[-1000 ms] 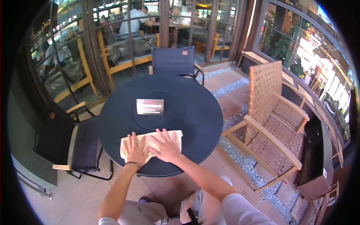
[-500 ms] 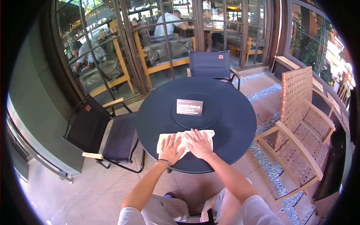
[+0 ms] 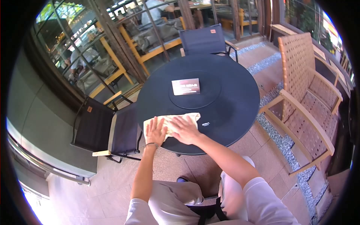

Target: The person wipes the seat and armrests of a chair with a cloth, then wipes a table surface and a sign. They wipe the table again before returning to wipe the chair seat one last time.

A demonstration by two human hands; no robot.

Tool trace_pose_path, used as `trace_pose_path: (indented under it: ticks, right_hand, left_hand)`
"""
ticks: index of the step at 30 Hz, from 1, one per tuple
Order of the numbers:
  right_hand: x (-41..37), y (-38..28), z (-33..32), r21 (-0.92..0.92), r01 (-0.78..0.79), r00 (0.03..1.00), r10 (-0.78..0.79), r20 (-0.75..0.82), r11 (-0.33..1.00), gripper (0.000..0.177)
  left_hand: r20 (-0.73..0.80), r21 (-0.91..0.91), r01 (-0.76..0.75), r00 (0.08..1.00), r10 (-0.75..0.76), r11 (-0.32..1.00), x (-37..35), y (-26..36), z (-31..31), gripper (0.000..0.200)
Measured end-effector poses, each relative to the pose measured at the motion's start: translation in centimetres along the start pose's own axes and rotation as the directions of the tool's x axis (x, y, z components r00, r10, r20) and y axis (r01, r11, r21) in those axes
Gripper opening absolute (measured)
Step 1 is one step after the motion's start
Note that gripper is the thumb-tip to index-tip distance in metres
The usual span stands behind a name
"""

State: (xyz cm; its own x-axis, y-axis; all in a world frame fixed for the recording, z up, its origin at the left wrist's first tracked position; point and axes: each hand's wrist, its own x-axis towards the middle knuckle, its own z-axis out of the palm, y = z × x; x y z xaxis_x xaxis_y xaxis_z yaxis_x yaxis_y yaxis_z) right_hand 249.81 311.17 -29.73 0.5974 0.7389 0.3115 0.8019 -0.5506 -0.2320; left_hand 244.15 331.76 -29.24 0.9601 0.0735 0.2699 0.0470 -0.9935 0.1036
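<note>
A pale cream cloth (image 3: 170,122) lies spread near the front left edge of a round black table (image 3: 236,112). My left hand (image 3: 155,132) rests flat on the cloth's left part, fingers stretched out. Flat on its right part is my right hand (image 3: 183,129), fingers also spread and pointing left. Neither hand grips the cloth; both press on it from above. Behind them, a small printed sign card (image 3: 186,87) stands on the raised round disc (image 3: 210,98) in the table's middle. Small white lettering (image 3: 206,124) shows on the tabletop right of the cloth.
Black folding chairs stand at the left (image 3: 123,127) and the far side (image 3: 202,40) of the table. A woven wooden armchair (image 3: 300,75) is close on the right. Glass doors (image 3: 150,33) rise behind, with people seated inside. A grey wall (image 3: 48,112) is at left.
Both hands and the cloth have slid left along the table's edge, uncovering the white lettering. My view has tilted and shifted.
</note>
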Motion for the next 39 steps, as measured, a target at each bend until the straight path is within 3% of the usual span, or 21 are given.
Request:
trace_pose_path:
  ticks: [3, 9, 17, 28, 39]
  right_hand:
    - [-0.4, 0.2, 0.9, 0.048, 0.054, 0.99, -0.047, -0.136, 0.997, 0.064]
    - [-0.6, 3.5, 0.7, 0.035, 0.042, 0.978, -0.034, -0.206, 0.998, 0.066]
    - [-1.5, 12.5, -1.9, 0.014, -0.098, 0.994, 0.099, -0.037, 0.995, 0.069]
    - [-7.4, 22.6, -7.3, -0.041, -0.155, 0.987, 0.153, -0.047, 0.987, 0.068]
    - [-13.2, 28.9, -12.2, -0.151, -0.438, 0.899, 0.437, -0.041, 0.886, 0.066]
  left_hand:
    - [0.052, 0.037, 0.025, 0.998, -0.027, 0.999, -0.3, 0.2, -0.8, 0.056]
    - [0.106, 0.023, 0.016, 0.994, -0.019, 1.0, 0.9, 1.6, 0.1, 0.062]
    - [0.092, 0.04, -0.023, 0.996, 0.019, 0.999, 6.1, 8.5, 3.3, 0.063]
    - [0.112, 0.035, -0.132, 0.985, 0.128, 0.991, 10.8, 19.7, 5.9, 0.065]
    - [0.117, -0.076, -0.262, 0.956, 0.27, 0.962, 16.2, 30.3, 8.7, 0.07]
